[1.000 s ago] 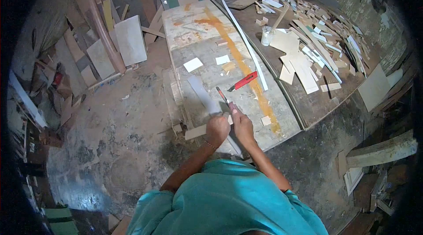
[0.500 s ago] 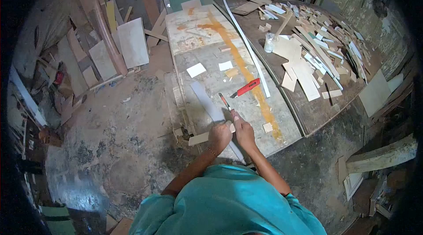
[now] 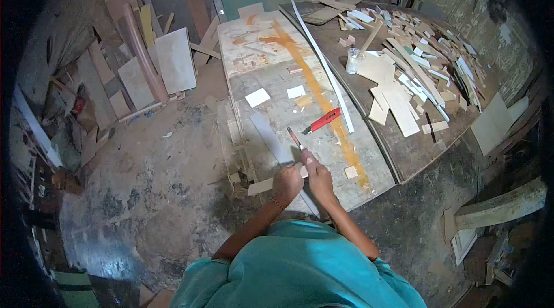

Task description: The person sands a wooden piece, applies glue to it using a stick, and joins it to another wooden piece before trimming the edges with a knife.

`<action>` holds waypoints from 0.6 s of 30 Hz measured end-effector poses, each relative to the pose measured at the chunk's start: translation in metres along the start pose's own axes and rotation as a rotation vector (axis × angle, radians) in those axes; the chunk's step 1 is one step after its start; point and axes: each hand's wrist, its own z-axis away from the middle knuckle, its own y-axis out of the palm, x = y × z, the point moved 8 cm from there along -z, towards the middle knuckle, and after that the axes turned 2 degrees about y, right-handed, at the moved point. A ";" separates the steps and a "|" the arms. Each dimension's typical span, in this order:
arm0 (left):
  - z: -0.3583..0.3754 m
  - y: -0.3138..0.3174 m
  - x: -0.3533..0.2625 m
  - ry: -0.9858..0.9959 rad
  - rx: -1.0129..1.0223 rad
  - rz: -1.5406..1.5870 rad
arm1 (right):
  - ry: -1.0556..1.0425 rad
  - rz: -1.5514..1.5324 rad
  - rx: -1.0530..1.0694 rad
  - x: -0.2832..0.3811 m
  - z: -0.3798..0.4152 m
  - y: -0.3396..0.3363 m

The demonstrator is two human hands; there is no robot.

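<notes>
My left hand (image 3: 287, 184) is closed around a short pale wood strip (image 3: 261, 187), whose longer end sticks out to the left and whose other end shows by my right hand. Right beside it, my right hand (image 3: 319, 176) is closed, with a slim orange-and-dark tool (image 3: 295, 137) jutting forward from its fingertips; its kind is too small to name. Under my hands a long whitish strip (image 3: 268, 136) lies on the worn workbench (image 3: 340, 192). A red utility knife (image 3: 322, 121) rests on the bench ahead of my right hand.
White rectangular pieces (image 3: 257, 98) and a small wood square (image 3: 351, 172) lie on the bench. A long white strip (image 3: 320, 57) runs along its right side. The adjoining dark table (image 3: 412, 161) carries a cup (image 3: 352, 61) and heaped offcuts (image 3: 427, 71). Boards (image 3: 175, 61) lean at left.
The view has shifted very slightly. Both hands keep nearly the same pose and hold the same things, with the wood strip tilted a little differently.
</notes>
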 end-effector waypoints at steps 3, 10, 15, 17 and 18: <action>-0.001 0.018 0.037 0.015 -0.030 -0.068 | -0.298 0.098 -0.115 0.019 0.024 0.007; 0.002 0.003 0.004 -0.021 0.007 -0.070 | 0.011 0.083 -0.023 -0.003 -0.001 -0.001; 0.000 0.000 0.017 -0.103 0.005 -0.073 | -0.114 0.162 -0.078 0.017 0.018 0.001; -0.002 0.013 0.039 -0.163 0.053 0.007 | -0.208 0.236 -0.138 0.039 0.038 -0.001; -0.003 0.010 0.035 -0.146 0.045 -0.013 | -0.216 0.212 -0.141 0.038 0.036 -0.001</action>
